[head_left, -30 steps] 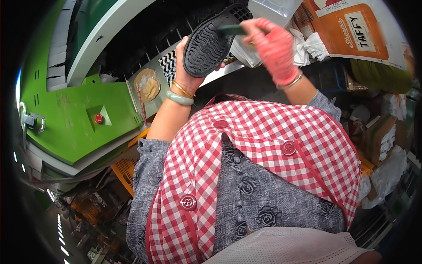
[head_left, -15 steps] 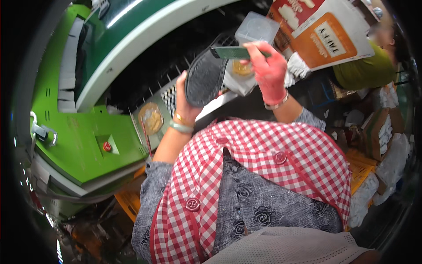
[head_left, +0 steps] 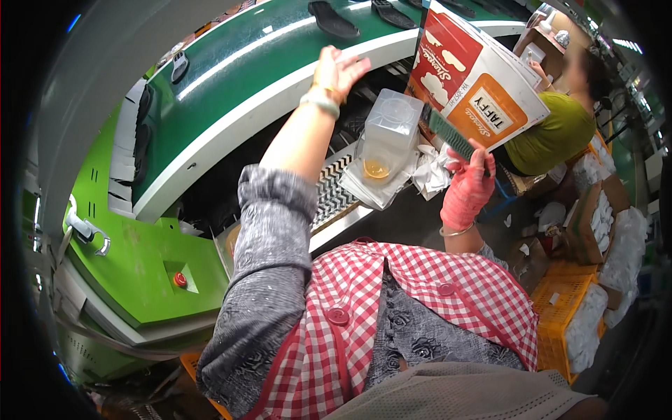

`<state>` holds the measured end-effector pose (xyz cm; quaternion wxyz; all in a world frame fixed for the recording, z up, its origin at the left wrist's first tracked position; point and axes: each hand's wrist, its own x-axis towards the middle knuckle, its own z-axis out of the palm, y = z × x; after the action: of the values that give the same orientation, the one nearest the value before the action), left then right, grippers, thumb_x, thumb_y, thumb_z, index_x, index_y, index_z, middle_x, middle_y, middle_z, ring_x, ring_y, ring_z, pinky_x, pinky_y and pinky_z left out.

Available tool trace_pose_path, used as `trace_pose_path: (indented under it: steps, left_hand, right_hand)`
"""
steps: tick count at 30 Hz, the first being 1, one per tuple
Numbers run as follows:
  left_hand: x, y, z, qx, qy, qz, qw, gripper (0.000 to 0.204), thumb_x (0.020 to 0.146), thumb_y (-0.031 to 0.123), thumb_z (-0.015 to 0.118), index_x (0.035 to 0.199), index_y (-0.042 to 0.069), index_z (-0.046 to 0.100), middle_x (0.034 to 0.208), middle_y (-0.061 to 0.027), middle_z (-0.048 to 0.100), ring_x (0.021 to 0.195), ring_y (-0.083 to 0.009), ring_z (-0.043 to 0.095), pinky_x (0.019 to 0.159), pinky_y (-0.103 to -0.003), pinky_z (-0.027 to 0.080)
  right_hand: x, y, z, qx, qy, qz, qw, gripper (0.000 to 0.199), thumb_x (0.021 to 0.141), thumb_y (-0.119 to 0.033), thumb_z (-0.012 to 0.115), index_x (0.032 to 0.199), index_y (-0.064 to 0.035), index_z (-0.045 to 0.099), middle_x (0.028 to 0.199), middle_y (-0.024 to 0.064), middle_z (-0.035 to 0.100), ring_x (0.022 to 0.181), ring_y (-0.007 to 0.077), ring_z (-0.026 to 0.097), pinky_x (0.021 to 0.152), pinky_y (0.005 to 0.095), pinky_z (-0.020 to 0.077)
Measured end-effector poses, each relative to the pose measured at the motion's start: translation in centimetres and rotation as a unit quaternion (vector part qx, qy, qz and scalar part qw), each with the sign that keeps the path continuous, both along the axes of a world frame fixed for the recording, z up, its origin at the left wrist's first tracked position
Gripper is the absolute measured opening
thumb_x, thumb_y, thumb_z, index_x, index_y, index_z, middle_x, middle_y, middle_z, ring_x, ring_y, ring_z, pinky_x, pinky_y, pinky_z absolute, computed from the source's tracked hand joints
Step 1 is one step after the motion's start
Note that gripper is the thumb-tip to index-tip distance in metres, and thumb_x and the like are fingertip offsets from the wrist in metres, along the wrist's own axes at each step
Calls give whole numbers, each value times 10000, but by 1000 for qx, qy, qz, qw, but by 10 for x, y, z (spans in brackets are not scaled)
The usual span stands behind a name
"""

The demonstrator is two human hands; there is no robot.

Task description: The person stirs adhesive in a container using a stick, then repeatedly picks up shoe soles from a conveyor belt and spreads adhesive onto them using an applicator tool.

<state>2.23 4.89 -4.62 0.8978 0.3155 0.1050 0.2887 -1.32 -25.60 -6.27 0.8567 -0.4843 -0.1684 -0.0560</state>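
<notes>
left hand (head_left: 336, 70) was raised, fingers spread and empty, over the curved green conveyor belt (head_left: 231, 91) just short of a dark shoe sole (head_left: 333, 19), while the pink-gloved right hand (head_left: 467, 190) gripped a green-handled brush (head_left: 451, 136) beside the clear plastic glue tub (head_left: 388, 136), with open room between.

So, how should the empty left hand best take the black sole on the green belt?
Probably pinch the black sole across its long edges, coming from above over the green belt: it lies flat and alone, and the open left hand is near.
</notes>
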Motion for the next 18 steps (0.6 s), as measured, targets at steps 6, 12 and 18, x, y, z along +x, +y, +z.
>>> trace_pose_path:
  steps: [6, 12, 18]
  left_hand:
    - [-115, 29, -9, 369, 218, 188, 884, 306, 823, 200, 562, 1059, 6, 579, 900, -89, 647, 821, -170, 614, 725, -294, 484]
    - [-300, 217, 12, 535, 623, 445, 357, 450, 739, 444, 508, 1078, 174, 630, 1063, -150, 608, 975, -324, 582, 828, -426, 457]
    - [-407, 273, 5, 411, 832, 269, 257, 929, 629, 742, 517, 1165, -17, 522, 1196, -214, 522, 1097, -358, 508, 916, -446, 402]
  right_hand:
    - [1, -4, -34, -35, 72, 24, 996, 209, 915, -182, 475, 987, -2, 552, 869, 80, 612, 689, 148, 634, 533, 201, 454]
    - [14, -3, -64, -78, 138, 50, 986, 217, 913, -209, 492, 965, -9, 561, 857, 68, 607, 649, 144, 633, 498, 185, 441]
    - [11, -12, -73, -127, 186, 62, 972, 227, 907, -225, 511, 947, -8, 563, 851, 57, 603, 614, 117, 616, 481, 164, 427]
